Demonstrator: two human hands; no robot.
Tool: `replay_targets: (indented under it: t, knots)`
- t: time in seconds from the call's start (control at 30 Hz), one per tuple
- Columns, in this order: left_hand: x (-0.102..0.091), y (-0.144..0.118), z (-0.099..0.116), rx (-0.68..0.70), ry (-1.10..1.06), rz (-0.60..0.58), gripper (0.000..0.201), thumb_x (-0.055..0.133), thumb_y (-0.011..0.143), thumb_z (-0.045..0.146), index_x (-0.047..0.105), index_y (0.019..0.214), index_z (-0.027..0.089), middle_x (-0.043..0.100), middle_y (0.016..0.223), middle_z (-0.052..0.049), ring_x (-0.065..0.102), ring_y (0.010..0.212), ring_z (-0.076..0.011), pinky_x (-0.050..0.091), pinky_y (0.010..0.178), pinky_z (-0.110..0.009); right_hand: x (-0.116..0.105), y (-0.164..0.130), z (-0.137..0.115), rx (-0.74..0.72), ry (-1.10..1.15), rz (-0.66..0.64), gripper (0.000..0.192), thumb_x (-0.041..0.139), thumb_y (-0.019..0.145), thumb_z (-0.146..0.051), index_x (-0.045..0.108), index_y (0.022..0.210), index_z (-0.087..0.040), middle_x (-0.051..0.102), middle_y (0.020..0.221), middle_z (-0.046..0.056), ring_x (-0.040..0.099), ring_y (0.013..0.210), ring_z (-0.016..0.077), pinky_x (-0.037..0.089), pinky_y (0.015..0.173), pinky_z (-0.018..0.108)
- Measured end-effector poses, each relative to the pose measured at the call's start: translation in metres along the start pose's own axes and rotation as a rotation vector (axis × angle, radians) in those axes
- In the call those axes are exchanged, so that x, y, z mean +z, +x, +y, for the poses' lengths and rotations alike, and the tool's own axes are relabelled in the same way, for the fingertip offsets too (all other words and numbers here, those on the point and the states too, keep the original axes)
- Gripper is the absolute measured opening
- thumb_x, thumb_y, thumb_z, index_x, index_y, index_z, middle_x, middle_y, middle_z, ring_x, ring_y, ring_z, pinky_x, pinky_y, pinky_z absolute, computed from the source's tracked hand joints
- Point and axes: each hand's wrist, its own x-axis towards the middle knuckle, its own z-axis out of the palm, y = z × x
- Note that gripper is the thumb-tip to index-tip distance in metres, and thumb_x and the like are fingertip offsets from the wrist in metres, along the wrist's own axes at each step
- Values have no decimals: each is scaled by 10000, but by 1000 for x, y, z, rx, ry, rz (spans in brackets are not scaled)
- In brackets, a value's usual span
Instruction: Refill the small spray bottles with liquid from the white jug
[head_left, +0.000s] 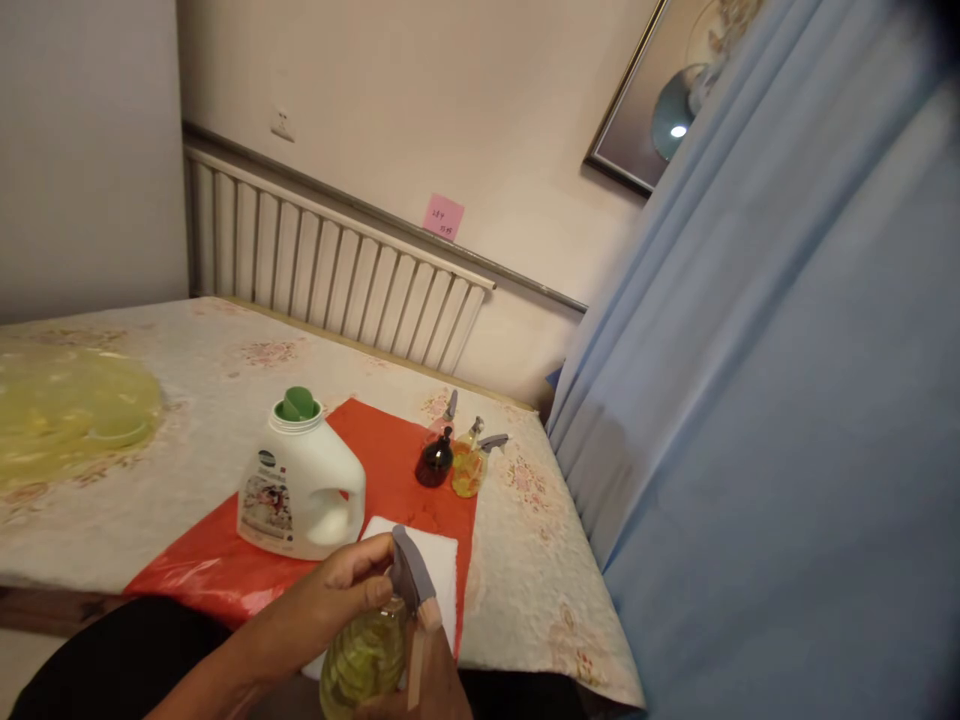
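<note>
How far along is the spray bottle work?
Done: the white jug stands on the red mat with its green top on; three small bottles stand at the mat's far end. In hand: the left hand grips the grey sprayer head of a yellow spray bottle, with the right hand under it. Whether the other bottles need work is unclear.

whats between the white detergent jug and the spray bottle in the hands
In the head view, only the left hand and a white folded cloth on the red mat lie between jug and spray bottle.
</note>
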Motion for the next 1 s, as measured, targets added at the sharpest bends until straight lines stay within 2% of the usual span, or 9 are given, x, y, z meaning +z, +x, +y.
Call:
replay_targets:
  t: [0.13,0.27,0.43,0.5,0.53,0.63,0.7,0.83,1.0]
  knots:
    - [5,1,-8,72,-18,36,272,646,870,377,642,1092,219,692,985,-24,625,914,-210,477,800,-294,1,0,9,41,153,-62,744,862,474,-279,607,1170,-220,679,1118,70,645,1056,347,533,889,452]
    - [13,3,-6,129,74,173,185,666,823,292,633,982,204,683,929,-25,622,926,-229,467,842,-327,4,2,18,21,161,0,859,897,425,-280,581,1221,-219,649,1194,92,597,1159,349,499,964,451]
    - [20,3,3,94,200,318,135,680,759,243,575,830,198,632,813,6,595,803,-197,449,727,-279,5,4,15,32,165,-35,849,879,430,-280,581,1221,-198,660,1181,89,575,1197,353,472,997,461]
    - [17,2,8,62,177,288,161,693,758,267,573,847,207,619,784,24,580,751,-177,438,686,-261,5,4,14,50,140,-21,866,873,424,-241,577,1237,-212,650,1220,90,563,1217,356,460,1014,464]
    - [15,1,10,46,153,235,181,695,766,293,586,883,211,629,798,20,585,754,-180,440,684,-263,4,3,14,56,132,-10,888,872,419,-224,570,1253,-217,642,1241,93,556,1228,358,453,1021,466]
    - [8,-2,18,6,103,27,283,670,806,399,643,1008,202,672,914,-35,613,866,-231,466,760,-312,2,2,18,55,121,-3,954,873,415,-200,537,1308,-214,627,1281,107,540,1252,365,445,1032,468]
    - [4,-2,21,-7,109,-33,322,659,819,439,674,1020,189,677,962,-64,605,947,-263,462,823,-340,2,2,21,43,118,-18,964,873,416,-201,533,1318,-211,627,1284,108,537,1256,370,446,1032,465]
    - [1,-1,14,9,90,-9,337,683,805,452,680,1014,187,672,985,-69,604,947,-263,460,825,-336,3,3,21,43,110,-27,956,882,391,-211,557,1291,-230,642,1261,90,548,1237,375,464,1010,460]
    - [4,2,-5,19,66,139,217,748,775,327,638,907,195,655,908,-15,593,841,-189,442,746,-273,5,5,1,21,153,-52,932,869,435,-258,534,1301,-175,655,1230,94,581,1189,333,468,999,422]
